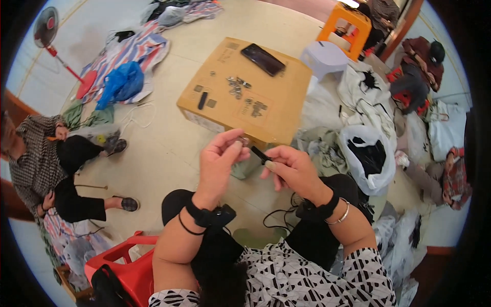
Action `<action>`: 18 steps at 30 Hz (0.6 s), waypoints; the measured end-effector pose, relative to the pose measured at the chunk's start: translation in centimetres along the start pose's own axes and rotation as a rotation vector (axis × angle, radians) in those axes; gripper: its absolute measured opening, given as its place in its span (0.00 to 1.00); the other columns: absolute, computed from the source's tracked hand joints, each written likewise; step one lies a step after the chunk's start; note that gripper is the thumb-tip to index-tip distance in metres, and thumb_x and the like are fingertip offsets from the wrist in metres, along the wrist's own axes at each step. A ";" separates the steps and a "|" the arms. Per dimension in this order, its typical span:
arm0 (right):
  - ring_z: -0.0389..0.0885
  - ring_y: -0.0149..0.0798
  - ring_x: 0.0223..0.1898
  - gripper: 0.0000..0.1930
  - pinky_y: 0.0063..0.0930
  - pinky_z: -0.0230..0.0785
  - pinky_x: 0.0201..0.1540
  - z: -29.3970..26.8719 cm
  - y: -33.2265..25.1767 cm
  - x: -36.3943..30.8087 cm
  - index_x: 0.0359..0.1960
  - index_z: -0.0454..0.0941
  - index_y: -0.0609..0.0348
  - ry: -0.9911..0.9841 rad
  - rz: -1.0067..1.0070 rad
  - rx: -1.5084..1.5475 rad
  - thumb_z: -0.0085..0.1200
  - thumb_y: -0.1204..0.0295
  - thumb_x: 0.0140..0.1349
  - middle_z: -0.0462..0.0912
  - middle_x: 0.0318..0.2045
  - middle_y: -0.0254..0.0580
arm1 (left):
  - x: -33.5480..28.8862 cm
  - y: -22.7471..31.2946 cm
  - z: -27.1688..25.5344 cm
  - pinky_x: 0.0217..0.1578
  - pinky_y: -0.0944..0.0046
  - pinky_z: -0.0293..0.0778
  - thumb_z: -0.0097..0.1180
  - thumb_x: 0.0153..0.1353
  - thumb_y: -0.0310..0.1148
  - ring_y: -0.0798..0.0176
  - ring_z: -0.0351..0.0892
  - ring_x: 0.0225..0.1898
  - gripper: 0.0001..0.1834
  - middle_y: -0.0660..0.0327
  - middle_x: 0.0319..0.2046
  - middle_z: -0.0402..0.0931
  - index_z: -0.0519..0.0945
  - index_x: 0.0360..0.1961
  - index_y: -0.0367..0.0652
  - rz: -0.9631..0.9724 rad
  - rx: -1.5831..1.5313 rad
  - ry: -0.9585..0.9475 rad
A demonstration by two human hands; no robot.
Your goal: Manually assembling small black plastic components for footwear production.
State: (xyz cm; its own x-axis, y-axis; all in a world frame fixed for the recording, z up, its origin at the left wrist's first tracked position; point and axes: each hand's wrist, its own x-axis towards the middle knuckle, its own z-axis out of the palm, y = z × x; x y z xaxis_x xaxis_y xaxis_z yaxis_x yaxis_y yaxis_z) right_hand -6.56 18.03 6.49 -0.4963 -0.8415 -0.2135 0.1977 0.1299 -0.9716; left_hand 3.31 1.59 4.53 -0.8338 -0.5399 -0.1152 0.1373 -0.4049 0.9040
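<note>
My left hand is closed in a pinch on a small shiny metal piece, too small to name more exactly. Close beside it, my right hand grips a short black strip between thumb and fingers, its free end pointing at the metal piece. Both hands are above my lap, just in front of a brown cardboard box. On the box top lie a loose pile of small silvery metal pieces, another short black strip and a black phone.
Right of the box are a white stool, an orange stool and a white bag of black pieces. A red chair stands at lower left. People sit on both sides. A fan and blue bag are far left.
</note>
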 end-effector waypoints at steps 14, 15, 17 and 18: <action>0.73 0.22 0.16 0.10 0.13 0.61 0.16 -1.8 0.2 -1.4 0.45 0.71 0.63 -0.026 0.004 0.134 0.44 0.73 0.64 0.81 0.25 0.37 | -0.9 0.9 1.6 0.39 0.67 0.78 0.50 0.61 0.24 0.68 0.78 0.35 0.15 0.58 0.39 0.76 0.73 0.50 0.33 0.055 0.107 -0.123; 0.73 0.22 0.16 0.10 0.13 0.61 0.16 -1.8 0.1 -1.4 0.45 0.71 0.63 -0.036 0.007 0.137 0.44 0.73 0.64 0.81 0.25 0.37 | -0.9 0.9 1.6 0.39 0.67 0.78 0.50 0.61 0.24 0.68 0.78 0.35 0.16 0.58 0.39 0.76 0.73 0.50 0.34 0.059 0.110 -0.145; 0.73 0.22 0.16 0.10 0.13 0.62 0.17 -1.8 0.0 -1.5 0.46 0.71 0.63 -0.050 -0.003 0.155 0.44 0.74 0.64 0.81 0.25 0.37 | -0.9 0.8 1.6 0.39 0.67 0.78 0.50 0.60 0.23 0.68 0.78 0.34 0.16 0.58 0.38 0.76 0.73 0.50 0.34 0.059 0.113 -0.171; 0.73 0.22 0.17 0.11 0.13 0.62 0.17 -1.8 0.0 -1.4 0.46 0.71 0.62 -0.074 -0.012 0.173 0.44 0.74 0.64 0.80 0.25 0.38 | -0.9 0.8 1.6 0.39 0.67 0.77 0.50 0.60 0.23 0.68 0.78 0.34 0.16 0.58 0.38 0.77 0.73 0.50 0.34 0.056 0.117 -0.181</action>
State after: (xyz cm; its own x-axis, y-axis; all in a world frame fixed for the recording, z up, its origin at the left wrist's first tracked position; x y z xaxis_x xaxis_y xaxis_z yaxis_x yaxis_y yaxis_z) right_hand -7.41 20.16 6.60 -0.4369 -0.8797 -0.1877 0.3376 0.0330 -0.9407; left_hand 3.29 2.93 6.04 -0.9105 -0.4135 0.0025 0.1315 -0.2838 0.9498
